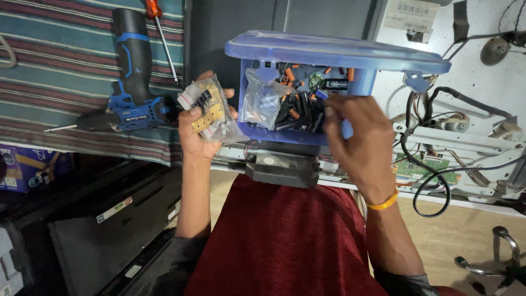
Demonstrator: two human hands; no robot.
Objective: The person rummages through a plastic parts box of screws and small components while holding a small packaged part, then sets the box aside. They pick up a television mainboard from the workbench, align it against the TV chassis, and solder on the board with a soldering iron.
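Left hand fingers clamp clear parts bags. Right hand fingers dip pinched into blue box of black and orange components, lid raised. Cordless drill on striped cloth; opened white panel beyond.

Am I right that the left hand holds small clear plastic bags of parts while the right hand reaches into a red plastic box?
Not quite: in the head view the plastic box is blue, not red. The left hand does hold small clear plastic bags, and the right hand reaches into the box.
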